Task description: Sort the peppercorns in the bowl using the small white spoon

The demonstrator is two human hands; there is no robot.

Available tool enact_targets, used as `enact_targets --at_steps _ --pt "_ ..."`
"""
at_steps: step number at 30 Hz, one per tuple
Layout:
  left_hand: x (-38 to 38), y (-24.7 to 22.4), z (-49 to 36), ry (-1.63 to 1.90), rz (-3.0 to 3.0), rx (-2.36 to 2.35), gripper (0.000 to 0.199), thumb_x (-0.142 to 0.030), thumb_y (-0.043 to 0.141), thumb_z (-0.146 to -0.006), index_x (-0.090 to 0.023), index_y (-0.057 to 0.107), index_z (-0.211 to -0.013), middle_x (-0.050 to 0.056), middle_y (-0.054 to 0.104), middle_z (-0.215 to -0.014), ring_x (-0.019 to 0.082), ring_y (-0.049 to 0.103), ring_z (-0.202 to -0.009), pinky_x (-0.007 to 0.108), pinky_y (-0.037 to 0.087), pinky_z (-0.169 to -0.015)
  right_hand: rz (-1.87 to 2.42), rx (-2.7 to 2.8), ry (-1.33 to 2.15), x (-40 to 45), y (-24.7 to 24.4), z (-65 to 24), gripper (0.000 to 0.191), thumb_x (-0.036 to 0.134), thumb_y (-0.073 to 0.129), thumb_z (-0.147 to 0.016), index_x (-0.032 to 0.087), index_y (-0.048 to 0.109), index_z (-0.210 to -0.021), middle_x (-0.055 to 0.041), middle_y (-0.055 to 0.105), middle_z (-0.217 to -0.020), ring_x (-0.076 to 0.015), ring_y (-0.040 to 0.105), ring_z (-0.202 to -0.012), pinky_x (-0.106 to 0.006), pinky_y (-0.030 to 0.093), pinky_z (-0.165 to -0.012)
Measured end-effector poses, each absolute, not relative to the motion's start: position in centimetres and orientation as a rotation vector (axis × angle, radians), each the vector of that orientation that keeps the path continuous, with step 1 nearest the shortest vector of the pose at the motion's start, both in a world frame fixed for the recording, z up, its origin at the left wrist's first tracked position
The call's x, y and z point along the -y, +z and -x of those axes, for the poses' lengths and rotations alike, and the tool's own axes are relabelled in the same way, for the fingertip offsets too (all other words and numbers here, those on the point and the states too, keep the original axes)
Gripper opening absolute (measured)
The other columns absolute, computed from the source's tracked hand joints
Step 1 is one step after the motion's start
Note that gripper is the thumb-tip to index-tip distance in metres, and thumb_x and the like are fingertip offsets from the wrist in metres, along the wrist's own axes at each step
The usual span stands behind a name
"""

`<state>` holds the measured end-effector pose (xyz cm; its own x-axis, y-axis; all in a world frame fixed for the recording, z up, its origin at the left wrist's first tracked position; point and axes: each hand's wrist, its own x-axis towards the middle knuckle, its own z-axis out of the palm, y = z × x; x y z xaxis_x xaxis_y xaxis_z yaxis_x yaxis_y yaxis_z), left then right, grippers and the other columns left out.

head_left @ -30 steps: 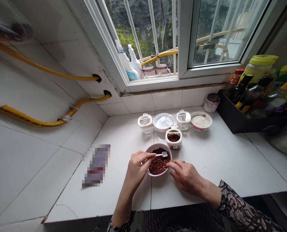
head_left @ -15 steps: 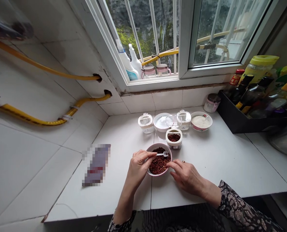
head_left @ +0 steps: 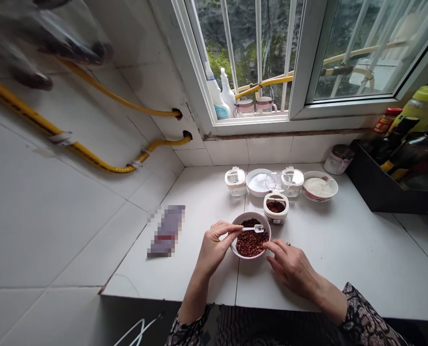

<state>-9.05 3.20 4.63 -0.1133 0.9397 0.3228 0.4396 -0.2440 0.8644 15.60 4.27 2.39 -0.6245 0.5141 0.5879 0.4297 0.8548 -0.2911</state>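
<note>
A pink-rimmed bowl (head_left: 250, 245) of dark red peppercorn-like bits stands near the counter's front edge. Over it, my left hand (head_left: 217, 245) pinches the handle of a small white spoon (head_left: 258, 228), whose scoop is above the bits. At the bowl's right rim is my right hand (head_left: 293, 269), its fingers curled with the fingertips at the rim; whether they pinch anything is too small to tell. Just behind the bowl sits an open jar (head_left: 276, 207) with similar red bits inside.
Behind stand a clear jar (head_left: 235, 181), a bowl of white powder (head_left: 260, 182), another clear jar (head_left: 293, 181) and a flowered bowl (head_left: 320, 186). A lidded jar (head_left: 339, 159) and a black bottle box (head_left: 374, 185) are at the right. A blurred-out purple item (head_left: 167, 230) lies left.
The camera view has shifted, so the counter and its things appear further right, except the left-hand pipes, which show more. Both hands keep nearly the same pose at the bowl.
</note>
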Motion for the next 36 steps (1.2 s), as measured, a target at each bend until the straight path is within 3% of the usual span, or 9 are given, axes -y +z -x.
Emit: enact_targets --at_steps 19,29,36 --pt "-5.5 7.5 9.3 1.474 -1.787 -1.501 0.015 -0.036 0.074 -0.087 -0.026 0.082 -0.094 0.005 0.078 -0.086 0.020 0.072 -0.080 0.033 0.059 -0.077 0.695 2.342 0.214 -4.1 2.1 -15.5 0.031 0.011 0.047 -0.097 0.015 0.049 -0.128 -0.0112 0.070 -0.103 -0.0192 0.070 -0.077 -0.028 0.056 -0.062" --pt "-7.5 8.4 5.0 1.424 -2.746 -1.347 0.025 -0.012 0.053 -0.099 -0.021 0.076 -0.105 0.004 0.080 -0.094 0.021 0.066 -0.087 0.038 0.048 -0.084 0.742 2.365 0.221 -4.1 2.0 -15.4 0.033 0.011 0.047 -0.097 0.017 0.048 -0.129 -0.0093 0.070 -0.102 -0.0184 0.070 -0.076 -0.027 0.055 -0.063" --pt "-5.3 9.1 8.4 1.505 -2.394 -1.425 0.018 -0.017 0.064 -0.095 -0.025 0.076 -0.105 0.002 0.079 -0.091 0.019 0.066 -0.084 0.034 0.051 -0.080 0.720 2.362 0.244 -4.0 1.9 -15.4 0.032 0.011 0.048 -0.098 0.016 0.049 -0.129 -0.0101 0.070 -0.103 -0.0180 0.069 -0.078 -0.027 0.055 -0.063"
